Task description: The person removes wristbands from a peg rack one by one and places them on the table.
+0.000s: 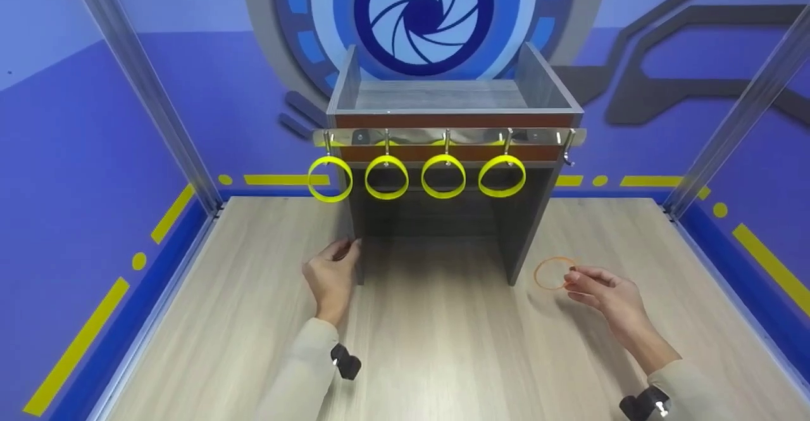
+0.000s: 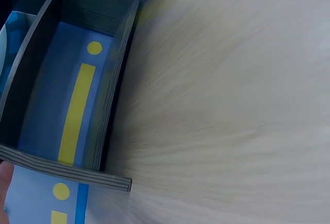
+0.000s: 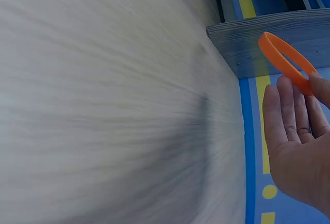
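My right hand [image 1: 612,297] pinches a thin orange ring [image 3: 283,66] between thumb and fingertips. The ring is up off the tabletop, just right of the grey shelf unit [image 1: 539,218]. Beyond the thumb's grip, the other fingers extend in the right wrist view. At the unit's left side panel, my left hand [image 1: 330,276] pinches the front edge low down, with only a fingertip [image 2: 5,177] showing in the left wrist view. Several yellow rings [image 1: 386,197] hang from hooks along a metal rail [image 1: 417,135] across the unit's front. The rightmost hook [image 1: 568,155] is bare.
The unit stands on a pale wood-grain tabletop [image 1: 436,345], near the back wall. Blue panels [image 1: 57,218] with yellow markings enclose the left, back and right. Metal posts [image 1: 152,98] rise at the back corners.
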The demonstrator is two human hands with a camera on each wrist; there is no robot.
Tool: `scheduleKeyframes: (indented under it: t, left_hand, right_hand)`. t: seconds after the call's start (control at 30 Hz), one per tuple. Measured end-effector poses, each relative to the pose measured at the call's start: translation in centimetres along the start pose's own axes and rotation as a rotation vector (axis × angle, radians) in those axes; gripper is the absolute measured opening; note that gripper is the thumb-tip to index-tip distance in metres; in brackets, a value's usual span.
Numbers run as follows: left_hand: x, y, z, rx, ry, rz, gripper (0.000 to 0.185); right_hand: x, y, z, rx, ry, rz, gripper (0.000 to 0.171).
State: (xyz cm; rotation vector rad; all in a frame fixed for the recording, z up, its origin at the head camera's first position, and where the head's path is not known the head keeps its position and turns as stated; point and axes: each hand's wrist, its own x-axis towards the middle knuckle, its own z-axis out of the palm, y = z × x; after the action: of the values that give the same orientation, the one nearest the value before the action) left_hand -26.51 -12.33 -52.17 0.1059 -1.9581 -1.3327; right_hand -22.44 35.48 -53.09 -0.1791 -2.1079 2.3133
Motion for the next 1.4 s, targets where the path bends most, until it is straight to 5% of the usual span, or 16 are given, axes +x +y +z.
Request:
scheduleKeyframes:
  t: [0.57,1.4]
  left_hand:
    - [-0.3,-0.5,0.0,-0.060,0.010,0.052,0.013]
    - [-0.2,-0.5,0.3,-0.088,0.026,0.029,0.012]
  right_hand:
    - [0.3,1.0,0.8,-0.076,-0.006,0.014,0.040]
    - [0.9,2.5,0.8,-0.202,-0.026,0.117,0.039]
